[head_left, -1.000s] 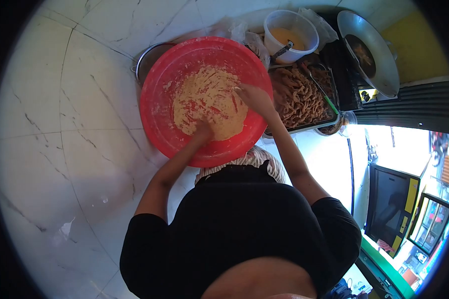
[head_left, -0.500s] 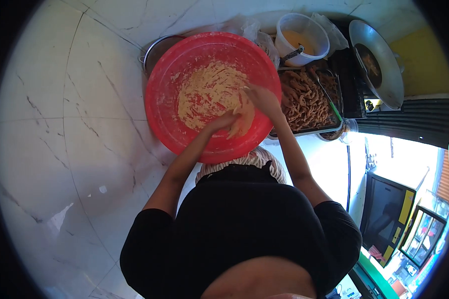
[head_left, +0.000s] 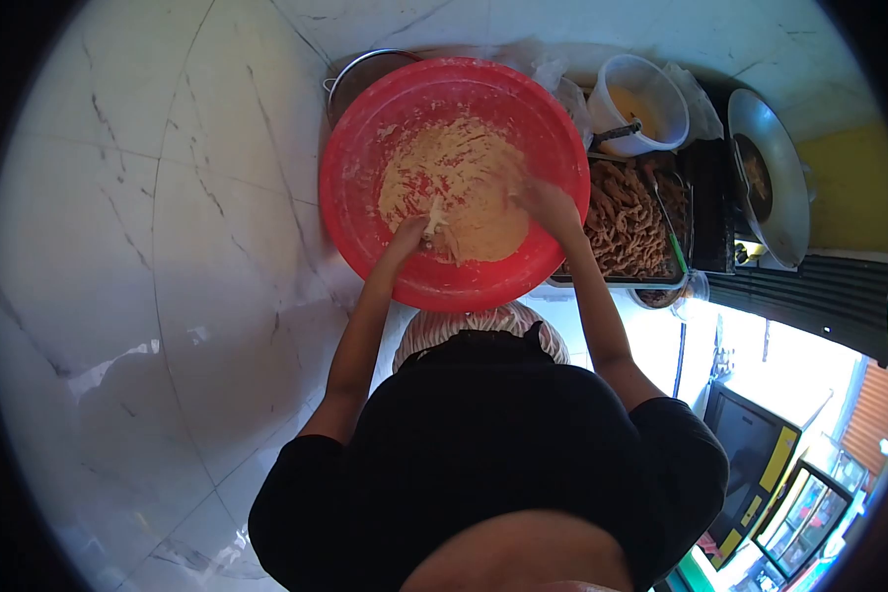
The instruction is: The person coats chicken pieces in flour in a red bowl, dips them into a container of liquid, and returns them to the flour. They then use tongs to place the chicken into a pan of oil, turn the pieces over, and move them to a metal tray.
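A large red basin (head_left: pixel 360 197) holds pale, crumbly flour (head_left: pixel 454 158) spread over its bottom. My left hand (head_left: pixel 410 237) is in the near left part of the flour, its fingers closed around a pale, flour-coated strip (head_left: pixel 434 215) that sticks up from them. What the strip is under the flour cannot be made out. On the basin's right side, my right hand (head_left: pixel 551 204) is over the flour, its fingers smeared by motion. Whether it holds anything does not show.
Right of the basin stands a tray (head_left: pixel 683 259) of brown fried strips (head_left: pixel 624 222), with green-handled tongs (head_left: pixel 673 237) on it. Behind are a white bucket (head_left: pixel 666 104) with yellowish liquid and a wide metal wok (head_left: pixel 784 187). A metal-rimmed container (head_left: pixel 350 84) sits behind the basin.
My hands have moved apart, the left toward the basin's left side and the right blurring on the right. The whole view has shifted, putting the basin and tray farther right.
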Demonstrator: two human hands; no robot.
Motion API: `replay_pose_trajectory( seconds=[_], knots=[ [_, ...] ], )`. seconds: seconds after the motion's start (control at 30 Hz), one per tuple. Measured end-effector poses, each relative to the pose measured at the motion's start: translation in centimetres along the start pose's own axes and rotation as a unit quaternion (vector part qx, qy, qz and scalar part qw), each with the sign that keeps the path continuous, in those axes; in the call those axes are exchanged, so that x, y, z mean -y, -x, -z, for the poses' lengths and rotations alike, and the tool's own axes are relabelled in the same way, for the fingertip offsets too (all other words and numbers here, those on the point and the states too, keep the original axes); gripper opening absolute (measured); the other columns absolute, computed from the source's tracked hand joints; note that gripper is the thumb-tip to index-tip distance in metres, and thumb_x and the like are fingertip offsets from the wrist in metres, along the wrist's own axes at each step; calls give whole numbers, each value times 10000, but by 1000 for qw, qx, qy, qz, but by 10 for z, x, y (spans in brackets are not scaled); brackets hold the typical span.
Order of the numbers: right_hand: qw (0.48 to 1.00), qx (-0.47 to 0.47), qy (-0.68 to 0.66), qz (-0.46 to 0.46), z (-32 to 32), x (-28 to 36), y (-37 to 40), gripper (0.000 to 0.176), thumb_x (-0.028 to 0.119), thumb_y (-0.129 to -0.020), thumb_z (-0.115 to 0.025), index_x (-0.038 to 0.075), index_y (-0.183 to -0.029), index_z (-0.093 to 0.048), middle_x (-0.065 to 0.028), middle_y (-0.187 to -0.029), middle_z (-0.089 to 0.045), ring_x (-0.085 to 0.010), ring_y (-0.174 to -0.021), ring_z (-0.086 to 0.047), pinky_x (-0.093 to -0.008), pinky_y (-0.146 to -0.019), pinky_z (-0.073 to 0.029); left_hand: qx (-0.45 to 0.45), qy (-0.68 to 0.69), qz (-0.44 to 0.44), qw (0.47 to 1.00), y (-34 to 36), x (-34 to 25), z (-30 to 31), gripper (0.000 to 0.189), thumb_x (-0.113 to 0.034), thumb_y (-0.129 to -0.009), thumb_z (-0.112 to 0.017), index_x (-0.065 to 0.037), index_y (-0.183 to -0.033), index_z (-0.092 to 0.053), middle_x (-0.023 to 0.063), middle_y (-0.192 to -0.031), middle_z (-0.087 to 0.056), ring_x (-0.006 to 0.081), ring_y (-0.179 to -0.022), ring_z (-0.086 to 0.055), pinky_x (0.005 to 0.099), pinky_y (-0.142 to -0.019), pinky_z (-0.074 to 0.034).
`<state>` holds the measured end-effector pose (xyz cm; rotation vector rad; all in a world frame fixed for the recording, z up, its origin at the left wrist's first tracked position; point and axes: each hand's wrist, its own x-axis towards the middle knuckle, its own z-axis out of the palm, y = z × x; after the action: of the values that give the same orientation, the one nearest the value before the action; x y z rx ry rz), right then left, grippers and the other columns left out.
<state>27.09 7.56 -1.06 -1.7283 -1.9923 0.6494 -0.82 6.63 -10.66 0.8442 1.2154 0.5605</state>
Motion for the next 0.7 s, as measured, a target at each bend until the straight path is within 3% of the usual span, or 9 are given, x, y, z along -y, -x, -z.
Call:
replay_pose_trajectory(
  seconds=[0.03, 0.17, 0.23, 0.27, 0.3, 0.37, 0.43, 0.57, 0.7],
  knots=[
    [1000, 2, 0, 5, -5, -3, -4, 328, 370, -791, -561, 69, -913, -607, -152, -756, -620, -294, -739, -612, -392, -645, -476, 15, 105, 9, 994, 10, -4, 0, 253, -230, -906, -432, -12, -977, -539, 45, -736, -563, 127, -618, -540, 260, -554, -440],
    [975, 56, -213, -27, -85, -36, -12, 389, 405, -829, -528, 31, -902, -607, -134, -762, -613, -209, -732, -608, -324, -655, -466, 66, 247, -33, 966, 38, -26, -23, 271, -260, -922, -415, -32, -994, -542, 27, -757, -558, 110, -656, -539, 245, -592, -439],
    [958, 50, -279, -51, -94, -10, -15, 418, 425, -847, -509, 24, -915, -605, -113, -769, -613, -175, -746, -599, -296, -669, -455, -16, 311, -50, 949, 53, -46, -42, 295, -295, -929, -408, -40, -1008, -534, 20, -786, -550, 99, -699, -531, 233, -639, -444],
    [882, 96, -437, -149, -72, 31, -5, 428, 438, -865, -479, 31, -914, -598, -77, -767, -603, -152, -746, -576, -283, -680, -439, -18, 313, -53, 948, 54, -48, -45, 295, -295, -929, -408, -40, -1008, -534, 20, -786, -550, 99, -699, -531, 233, -639, -444],
    [769, 138, -576, -241, -60, 57, 0, 439, 452, -883, -450, 38, -914, -592, -42, -766, -593, -128, -746, -552, -269, -691, -423, -24, 249, -77, 965, 55, -48, -48, 295, -298, -931, -405, -44, -1020, -525, 18, -795, -549, 91, -712, -526, 229, -660, -446],
    [770, 136, -590, -203, -65, 69, -4, 421, 435, -895, -438, 39, -911, -580, -22, -768, -583, -113, -741, -532, -260, -694, -410, -32, 186, -102, 977, 55, -47, -50, 295, -302, -932, -402, -49, -1032, -517, 16, -803, -548, 83, -725, -522, 225, -681, -449],
    [768, 133, -603, -168, -72, 66, -6, 404, 418, -908, -426, 40, -909, -569, -1, -769, -573, -99, -736, -511, -251, -696, -397, 24, 138, -115, 983, 53, -41, -51, 290, -317, -934, -400, -50, -1001, -492, 1, -749, -510, 64, -664, -497, 205, -621, -449],
    [819, 130, -555, -68, -83, 60, -12, 302, 308, -926, -424, 28, -925, -537, -16, -789, -563, -89, -714, -501, -247, -656, -407, 39, 71, -140, 987, 53, -34, -63, 292, -340, -936, -388, -57, -946, -464, -18, -688, -445, 53, -575, -448, 195, -506, -415],
    [859, 68, -505, -57, -74, 72, -8, 261, 253, -934, -406, 14, -937, -511, -24, -793, -538, -96, -706, -505, -245, -637, -410, -32, 34, -218, 975, 47, -27, -75, 298, -357, -936, -379, -68, -895, -442, -29, -655, -390, 53, -507, -388, 202, -416, -366]
  ],
)
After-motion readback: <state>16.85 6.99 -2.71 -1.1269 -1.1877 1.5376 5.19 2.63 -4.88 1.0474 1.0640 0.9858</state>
